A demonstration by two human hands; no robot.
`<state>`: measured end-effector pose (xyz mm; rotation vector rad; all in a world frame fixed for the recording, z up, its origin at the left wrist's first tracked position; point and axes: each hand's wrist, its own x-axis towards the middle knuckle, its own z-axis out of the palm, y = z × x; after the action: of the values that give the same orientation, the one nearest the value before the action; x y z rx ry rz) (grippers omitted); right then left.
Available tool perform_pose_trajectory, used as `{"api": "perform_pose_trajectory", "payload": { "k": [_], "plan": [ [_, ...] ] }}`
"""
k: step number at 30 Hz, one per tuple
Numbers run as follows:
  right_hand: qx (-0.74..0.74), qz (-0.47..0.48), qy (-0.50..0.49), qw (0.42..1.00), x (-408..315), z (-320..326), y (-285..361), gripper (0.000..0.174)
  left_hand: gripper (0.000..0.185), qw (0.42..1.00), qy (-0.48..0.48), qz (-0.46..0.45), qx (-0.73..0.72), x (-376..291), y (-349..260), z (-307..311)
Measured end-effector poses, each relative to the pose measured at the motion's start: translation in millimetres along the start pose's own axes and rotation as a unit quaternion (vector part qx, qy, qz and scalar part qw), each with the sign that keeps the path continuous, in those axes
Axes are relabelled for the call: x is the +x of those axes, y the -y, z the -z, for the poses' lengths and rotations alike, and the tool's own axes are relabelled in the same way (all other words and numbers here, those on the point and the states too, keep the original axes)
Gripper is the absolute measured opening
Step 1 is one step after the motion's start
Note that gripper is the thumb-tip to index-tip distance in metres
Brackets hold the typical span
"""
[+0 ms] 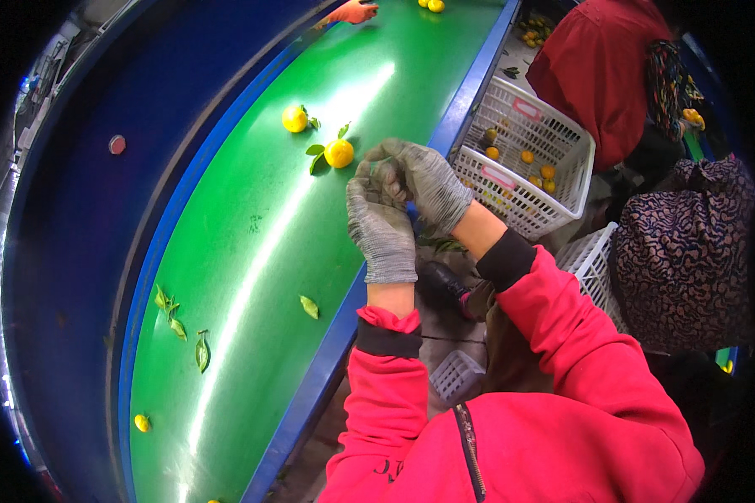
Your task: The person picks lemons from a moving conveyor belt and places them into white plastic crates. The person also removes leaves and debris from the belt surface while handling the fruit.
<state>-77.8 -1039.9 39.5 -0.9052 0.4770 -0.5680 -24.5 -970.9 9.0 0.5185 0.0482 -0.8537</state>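
My left hand (382, 229) and my right hand (433, 182), both in thin grey work gloves, meet over the near edge of a green conveyor belt (289, 264). Their fingers are curled towards each other and overlap; whether anything lies between them is hidden. Just beyond my fingertips rests a yellow-orange mandarin (338, 153) with green leaves attached. Another leafy mandarin (294, 118) sits slightly farther up the belt. A loose green leaf (309, 307) lies below my left hand, near the belt's side.
A blue metal rail (327, 358) borders the belt. White plastic crates, one holding several mandarins (527, 156), stand to the right. A person in red (598, 75) is beyond them. Another person's orange-gloved hand (352, 11) reaches over the belt's far end. A small mandarin (142, 422) lies lower left.
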Motion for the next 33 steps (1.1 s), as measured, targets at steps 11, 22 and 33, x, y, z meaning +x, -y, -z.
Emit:
{"api": "perform_pose_trajectory", "payload": {
  "k": [11, 22, 33],
  "plan": [
    [0.065, 0.036, -0.027, 0.997, 7, 9, 4, 0.032, 0.041, 1.000, -0.019, -0.014, 0.020, -7, -7, -12],
    [0.085, 0.032, -0.048, 0.995, 26, 11, 5, 0.032, 0.038, 0.724, 0.007, -0.320, 0.611, -29, -43, 3],
    [0.071, 0.007, -0.010, 0.997, 15, 8, -3, 0.029, 0.042, 0.286, -0.126, -0.186, 0.932, -64, -190, 133]
  ]
}}
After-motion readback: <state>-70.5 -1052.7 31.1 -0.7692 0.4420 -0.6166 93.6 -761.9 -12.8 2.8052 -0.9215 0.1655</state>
